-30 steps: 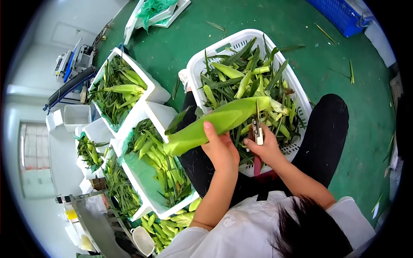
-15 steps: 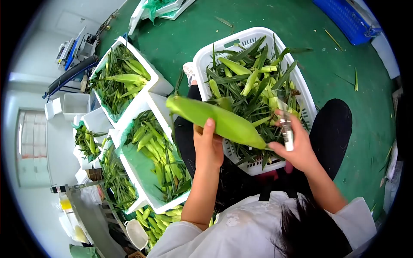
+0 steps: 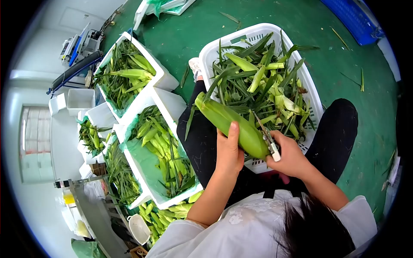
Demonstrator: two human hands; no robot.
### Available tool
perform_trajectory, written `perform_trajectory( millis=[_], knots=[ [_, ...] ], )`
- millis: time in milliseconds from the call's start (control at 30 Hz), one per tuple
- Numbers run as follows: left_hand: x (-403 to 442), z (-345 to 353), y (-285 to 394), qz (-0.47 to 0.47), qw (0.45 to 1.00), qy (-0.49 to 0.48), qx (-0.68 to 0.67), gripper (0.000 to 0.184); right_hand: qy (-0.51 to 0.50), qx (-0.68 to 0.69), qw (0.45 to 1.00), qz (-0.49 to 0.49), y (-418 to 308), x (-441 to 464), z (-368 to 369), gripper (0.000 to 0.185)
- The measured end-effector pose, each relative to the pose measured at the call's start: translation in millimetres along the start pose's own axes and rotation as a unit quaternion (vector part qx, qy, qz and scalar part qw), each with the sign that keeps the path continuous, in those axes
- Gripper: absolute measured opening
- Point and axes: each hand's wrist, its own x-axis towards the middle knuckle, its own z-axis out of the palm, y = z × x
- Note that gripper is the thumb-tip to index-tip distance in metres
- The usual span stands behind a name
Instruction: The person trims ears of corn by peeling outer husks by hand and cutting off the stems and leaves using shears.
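Note:
My left hand (image 3: pixel 230 148) is wrapped around a green ear of corn (image 3: pixel 234 122) in its husk, thumb along the top. The ear slants from upper left to lower right over the near edge of the white basket (image 3: pixel 317 92). In my right hand (image 3: pixel 291 155) is a pair of slim metal snips (image 3: pixel 270 144) with white handle ends, its pointed tip angled up and left. The right fingers sit right beside the lower end of the ear, where their contact with it is partly hidden. Cut leaves and husk pieces (image 3: pixel 258 81) fill the basket.
White foam boxes (image 3: pixel 161 79) on the left hold leaves and corn, one lined with green plastic. More ears (image 3: pixel 161 221) lie in a pile at lower left near a small white basket (image 3: pixel 138 228). A blue crate (image 3: pixel 355 21) stands at upper right. My knees flank the basket.
The ear has moved right and down and tilted more steeply. My right hand has come to the ear's lower end, and the snips now point up and left. The view has shifted slightly.

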Motion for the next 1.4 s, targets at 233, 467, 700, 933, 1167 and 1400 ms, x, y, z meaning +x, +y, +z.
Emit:
perform_trajectory(
  millis=[233,467,700,933,1167,1400],
  knots=[
    [4.7,-6.0,9.2,-0.117,0.957,0.001,-0.267,0.057,0.089,0.313,0.943,0.071,8.1,-4.4,-8.4,0.056],
    [6.1,-37.7,23.4,-0.094,0.993,-0.017,-0.073,0.063,0.236,-0.307,0.921,-0.050,5.5,15.2,-52.2,0.058],
    [-15.7,-36.3,18.4,0.123,0.911,-0.026,0.394,0.069,0.135,-0.283,0.933,-0.177,-21.3,20.5,3.0,0.073],
    [-34.5,-10.4,26.3,0.153,0.702,0.081,0.691,0.068,0.160,-0.347,0.901,-0.204,-28.3,36.3,17.6,0.058],
    [-21.9,-44.7,26.8,-0.062,0.972,-0.079,0.213,0.052,-0.021,0.407,0.900,0.157,-8.3,20.8,-21.3,0.036],
    [-36.6,-58.1,23.8,-0.213,0.950,-0.209,0.090,0.067,-0.148,0.422,0.888,0.108,3.0,-12.0,-6.4,0.056]
  ],
)
